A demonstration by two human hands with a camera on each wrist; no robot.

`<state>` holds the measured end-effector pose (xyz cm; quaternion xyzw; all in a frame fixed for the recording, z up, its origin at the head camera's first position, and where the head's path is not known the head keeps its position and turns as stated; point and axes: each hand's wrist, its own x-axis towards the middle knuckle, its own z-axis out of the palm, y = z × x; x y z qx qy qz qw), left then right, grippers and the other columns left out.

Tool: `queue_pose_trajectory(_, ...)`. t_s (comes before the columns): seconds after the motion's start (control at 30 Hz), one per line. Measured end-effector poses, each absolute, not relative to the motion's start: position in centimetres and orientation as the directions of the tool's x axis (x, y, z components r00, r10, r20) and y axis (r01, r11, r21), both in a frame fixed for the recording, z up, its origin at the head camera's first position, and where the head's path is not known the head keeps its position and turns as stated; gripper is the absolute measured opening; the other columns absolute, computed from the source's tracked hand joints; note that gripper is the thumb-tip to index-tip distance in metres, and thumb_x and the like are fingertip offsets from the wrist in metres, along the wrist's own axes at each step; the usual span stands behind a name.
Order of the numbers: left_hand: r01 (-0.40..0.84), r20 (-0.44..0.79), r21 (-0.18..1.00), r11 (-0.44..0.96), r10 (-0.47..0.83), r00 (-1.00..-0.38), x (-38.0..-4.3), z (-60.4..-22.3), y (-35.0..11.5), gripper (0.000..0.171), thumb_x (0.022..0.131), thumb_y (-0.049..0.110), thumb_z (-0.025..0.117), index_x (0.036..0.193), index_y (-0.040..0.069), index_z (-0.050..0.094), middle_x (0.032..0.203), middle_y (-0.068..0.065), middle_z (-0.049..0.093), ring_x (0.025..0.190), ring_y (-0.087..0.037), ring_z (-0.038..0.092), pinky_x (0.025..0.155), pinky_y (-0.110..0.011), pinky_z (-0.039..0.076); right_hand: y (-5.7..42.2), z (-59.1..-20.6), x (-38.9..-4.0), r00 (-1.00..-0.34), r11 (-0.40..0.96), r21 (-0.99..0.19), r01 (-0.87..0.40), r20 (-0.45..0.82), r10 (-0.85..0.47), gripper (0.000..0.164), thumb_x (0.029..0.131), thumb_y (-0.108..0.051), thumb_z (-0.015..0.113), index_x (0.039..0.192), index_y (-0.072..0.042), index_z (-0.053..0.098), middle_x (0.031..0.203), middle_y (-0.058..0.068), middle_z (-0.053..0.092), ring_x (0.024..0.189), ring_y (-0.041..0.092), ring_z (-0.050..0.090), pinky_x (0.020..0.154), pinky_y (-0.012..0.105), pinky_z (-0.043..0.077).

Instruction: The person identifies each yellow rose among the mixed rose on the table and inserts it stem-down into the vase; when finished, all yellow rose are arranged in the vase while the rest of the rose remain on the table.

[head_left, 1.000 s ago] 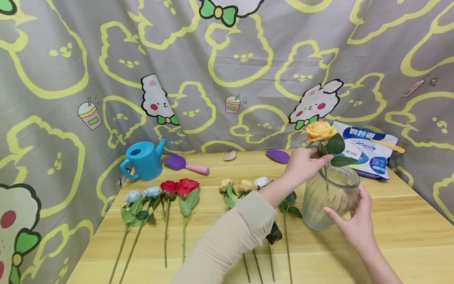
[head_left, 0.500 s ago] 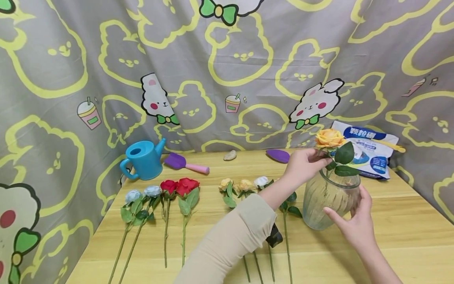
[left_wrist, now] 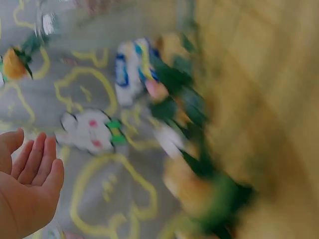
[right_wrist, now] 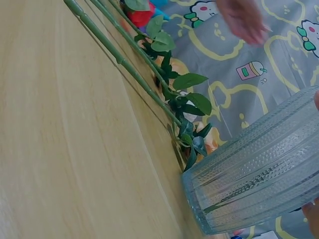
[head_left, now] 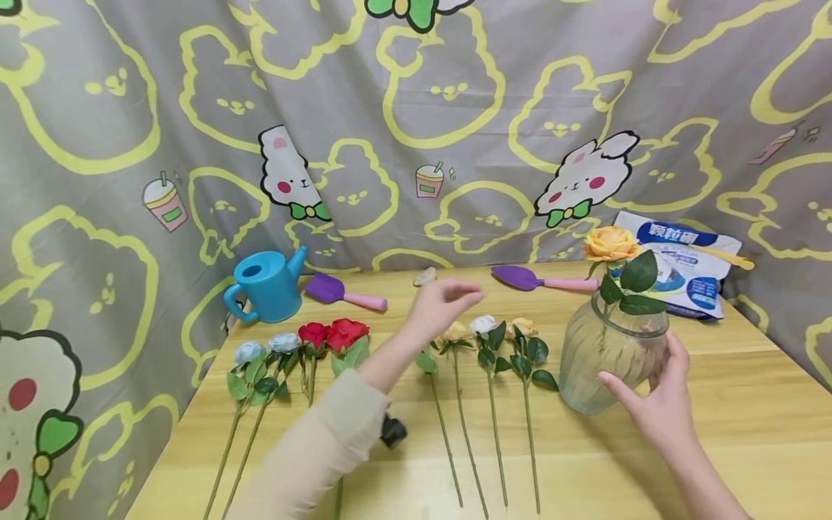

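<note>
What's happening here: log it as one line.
left hand: empty, above pale wooden table | right hand: grips ribbed clear glass vase | yellow-orange green-leaved rose: in vase

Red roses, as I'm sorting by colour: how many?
2: one red rose right of the blue roses, another right beside it; the left sleeve might hide more.

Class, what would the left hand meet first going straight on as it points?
Probably the yellow rose in the glass vase; depth is unclear, so the left hand might pass beside it.
</note>
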<state>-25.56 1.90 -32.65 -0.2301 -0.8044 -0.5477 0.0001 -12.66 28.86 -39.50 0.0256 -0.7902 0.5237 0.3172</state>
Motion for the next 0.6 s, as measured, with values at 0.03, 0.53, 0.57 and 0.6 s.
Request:
queue_pose_trajectory(0.03, 0.35, 0.229, 0.879, 0.322, 0.359, -0.905, -25.5, -33.2, 0.4, 0.025, 0.083, 0.026, 0.065, 0.102, 0.01, 0.068, 0.096, 0.0, 0.067, 0.085, -0.008, 0.061, 0.075, -0.02, 0.049, 28.8, -39.5, -12.8, -0.798, 0.443, -0.815, -0.374, 0.526, 0.293, 0.107, 0.059, 0.026, 0.067, 0.141, -0.016, 0.013, 0.135, 0.008, 0.033, 0.119, 0.011, 0.035, 0.098, 0.015, 0.029)
queue_pose_trajectory(0.53, 0.006, -0.146, 0.883, 0.469, 0.287, -0.947, -23.1, -40.2, -7.8, 0.021, 0.08, 0.021, 0.068, 0.092, 0.004, 0.068, 0.081, -0.006, 0.068, 0.075, -0.019, 0.064, 0.07, -0.03, 0.051, 32.8, -44.5, -15.2, -0.782, 0.399, -0.797, -0.454, 0.571, 0.249, 0.106, 0.061, 0.019, 0.071, 0.142, -0.02, 0.015, 0.138, 0.012, 0.033, 0.124, 0.021, 0.034, 0.1, 0.018, 0.029)
queue_pose_trajectory(0.57, -0.014, -0.172, 0.883, 0.47, 0.294, -0.94, -23.0, -40.6, -7.7, 0.021, 0.079, 0.021, 0.069, 0.092, 0.003, 0.067, 0.081, -0.006, 0.068, 0.074, -0.02, 0.064, 0.068, -0.029, 0.052, 33.1, -45.0, -15.5, -0.784, 0.403, -0.798, -0.447, 0.567, 0.253, 0.108, 0.06, 0.019, 0.072, 0.142, -0.021, 0.014, 0.138, 0.012, 0.033, 0.124, 0.021, 0.034, 0.1, 0.019, 0.029)
queue_pose_trajectory(0.6, -0.031, -0.193, 0.88, 0.475, 0.297, -0.935, -22.9, -40.8, -7.7, 0.022, 0.079, 0.021, 0.069, 0.091, 0.002, 0.068, 0.08, -0.007, 0.068, 0.073, -0.019, 0.064, 0.066, -0.029, 0.052, 33.4, -45.4, -15.7, -0.785, 0.41, -0.799, -0.44, 0.563, 0.256, 0.109, 0.06, 0.019, 0.073, 0.142, -0.022, 0.014, 0.138, 0.011, 0.033, 0.124, 0.022, 0.034, 0.1, 0.019, 0.03)
